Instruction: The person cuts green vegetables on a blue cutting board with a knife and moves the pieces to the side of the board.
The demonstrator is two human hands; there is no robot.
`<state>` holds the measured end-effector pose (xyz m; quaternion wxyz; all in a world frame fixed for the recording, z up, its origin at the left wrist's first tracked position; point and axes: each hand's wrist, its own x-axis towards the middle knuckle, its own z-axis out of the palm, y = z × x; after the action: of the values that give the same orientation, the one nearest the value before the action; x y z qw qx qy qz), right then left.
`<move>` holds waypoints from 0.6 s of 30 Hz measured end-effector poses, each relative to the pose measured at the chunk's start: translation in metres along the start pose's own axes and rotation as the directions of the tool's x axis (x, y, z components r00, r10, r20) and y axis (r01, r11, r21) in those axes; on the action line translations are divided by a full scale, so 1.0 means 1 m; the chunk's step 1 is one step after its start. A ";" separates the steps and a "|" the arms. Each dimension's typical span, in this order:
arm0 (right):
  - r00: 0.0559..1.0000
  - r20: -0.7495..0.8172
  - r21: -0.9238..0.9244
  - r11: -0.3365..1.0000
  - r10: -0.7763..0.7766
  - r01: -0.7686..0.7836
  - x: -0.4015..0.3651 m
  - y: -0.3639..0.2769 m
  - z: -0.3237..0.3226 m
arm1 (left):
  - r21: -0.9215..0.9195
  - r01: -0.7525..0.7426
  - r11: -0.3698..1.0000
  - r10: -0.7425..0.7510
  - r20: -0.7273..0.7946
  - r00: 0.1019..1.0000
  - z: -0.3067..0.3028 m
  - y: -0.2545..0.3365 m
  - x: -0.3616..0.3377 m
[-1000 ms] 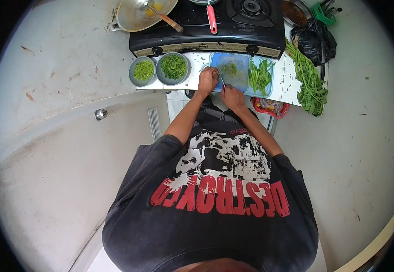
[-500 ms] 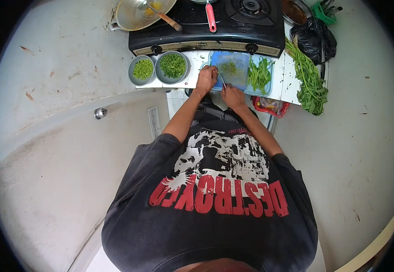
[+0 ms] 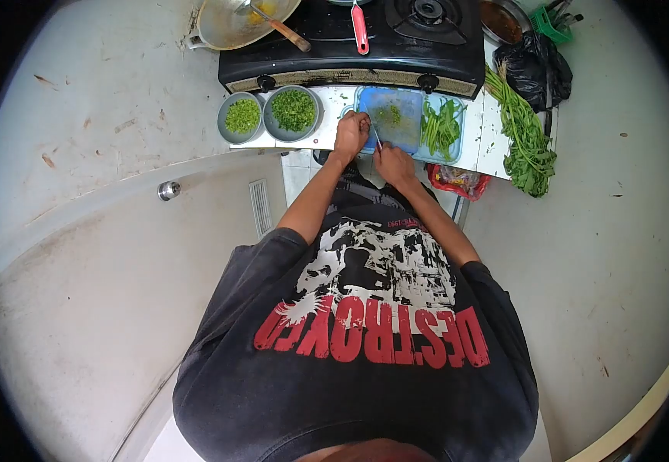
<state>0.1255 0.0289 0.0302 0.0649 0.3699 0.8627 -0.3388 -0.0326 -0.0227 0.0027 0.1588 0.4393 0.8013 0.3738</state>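
My right hand (image 3: 394, 164) is closed on a small knife (image 3: 377, 138), its blade pointing up and left over the blue cutting board (image 3: 404, 131). At the board's left edge my left hand (image 3: 353, 135) has its fingers curled together; what they hold is hidden. Small chopped green bits (image 3: 390, 115) lie on the board. Just right of them, cut leafy greens (image 3: 441, 129) rest on a light blue tray (image 3: 455, 157). Two grey bowls stand to the left, one with light green pieces (image 3: 243, 115), the other with darker chopped greens (image 3: 294, 110).
A black gas stove (image 3: 327, 61) spans the back, with a wok (image 3: 223, 31) at its left and a red-handled pan (image 3: 360, 31). Long leafy greens (image 3: 525, 131) and a black plastic bag (image 3: 538, 65) lie at right. A red basket (image 3: 458, 182) sits below the counter edge.
The knife and my right hand have shifted very slightly to the left. My left hand stays at the board's left edge.
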 end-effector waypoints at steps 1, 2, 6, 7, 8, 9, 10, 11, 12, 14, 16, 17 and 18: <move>1.000 -0.006 -0.006 1.000 0.003 -0.003 0.004 -0.001 0.001 | 0.008 0.000 1.000 0.000 -0.001 1.000 0.000 0.000 0.000; 1.000 -0.011 -0.011 1.000 0.008 -0.008 0.007 -0.001 0.003 | 0.016 0.001 1.000 -0.001 0.000 1.000 0.000 0.001 0.000; 1.000 -0.027 -0.003 1.000 -0.014 0.014 0.017 0.000 0.009 | 0.035 0.015 0.999 -0.015 0.005 1.000 0.000 0.000 0.001; 1.000 -0.016 -0.007 1.000 -0.016 0.016 0.015 0.000 0.007 | 0.037 0.019 0.999 -0.019 0.010 1.000 0.000 0.000 0.001; 1.000 -0.007 -0.012 1.000 -0.016 0.016 0.012 0.001 0.005 | 0.039 0.022 0.999 -0.022 0.016 1.000 0.000 0.000 0.000; 1.000 -0.005 -0.021 1.000 -0.014 0.014 0.007 0.002 0.005 | 0.042 0.024 0.999 -0.024 0.020 0.999 0.001 -0.002 0.001; 1.000 -0.002 -0.030 0.999 -0.012 0.012 -0.001 0.005 0.004 | 0.019 0.038 0.999 -0.038 0.020 0.999 0.001 -0.003 0.001; 1.000 0.002 -0.038 0.999 -0.009 0.010 -0.006 0.006 0.004 | -0.003 0.053 0.999 -0.053 0.019 0.998 0.002 -0.005 0.000; 1.000 0.018 -0.044 0.999 -0.006 0.006 -0.009 0.007 0.002 | -0.027 0.069 0.997 -0.068 0.017 0.998 0.003 -0.004 0.000; 0.998 0.055 -0.056 0.998 0.005 -0.002 -0.012 0.009 -0.001 | -0.061 0.068 0.996 -0.067 0.018 0.998 0.002 -0.005 0.001; 0.999 0.041 -0.036 0.999 0.016 -0.014 -0.006 0.009 0.003 | -0.050 0.045 0.998 -0.044 0.026 0.999 0.002 -0.007 0.001; 0.999 0.033 -0.025 1.000 0.020 -0.019 0.000 0.008 0.005 | -0.023 0.021 1.000 -0.021 0.030 0.999 0.001 -0.008 0.001; 1.000 0.022 -0.023 1.000 0.008 -0.008 0.004 0.007 0.005 | 0.006 -0.002 1.000 0.001 0.037 0.999 0.000 -0.007 0.001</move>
<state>0.1268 0.0315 0.0211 0.0802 0.3687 0.8642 -0.3328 -0.0377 -0.0244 -0.0026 0.1721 0.4472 0.7989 0.3635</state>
